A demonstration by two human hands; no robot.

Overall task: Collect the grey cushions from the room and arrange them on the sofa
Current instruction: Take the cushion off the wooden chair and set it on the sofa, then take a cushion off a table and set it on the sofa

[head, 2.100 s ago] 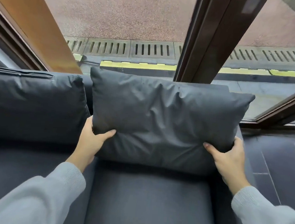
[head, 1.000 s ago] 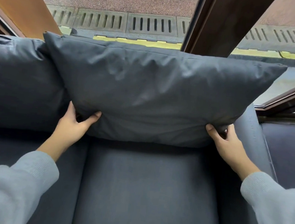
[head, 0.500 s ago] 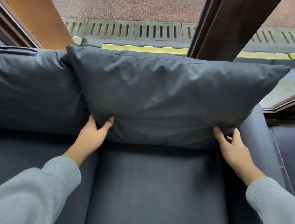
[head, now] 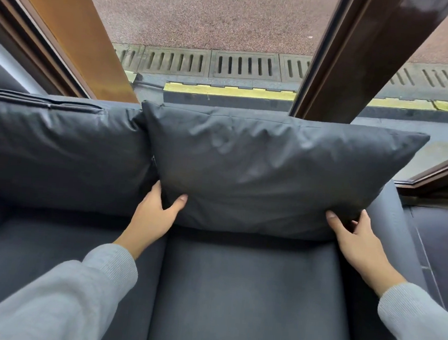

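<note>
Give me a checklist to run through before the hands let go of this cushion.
1. Cushion stands upright against the sofa back: ok.
2. Its bottom edge rests on the seat: cannot tell, shadow hides the contact.
3. It sits close beside the neighbouring cushion, no visible gap: ok.
4. Left hand grips the lower left corner: ok.
5. Right hand grips the lower right corner: ok.
6. Right end clears the armrest: not ok, the corner overhangs it.
</note>
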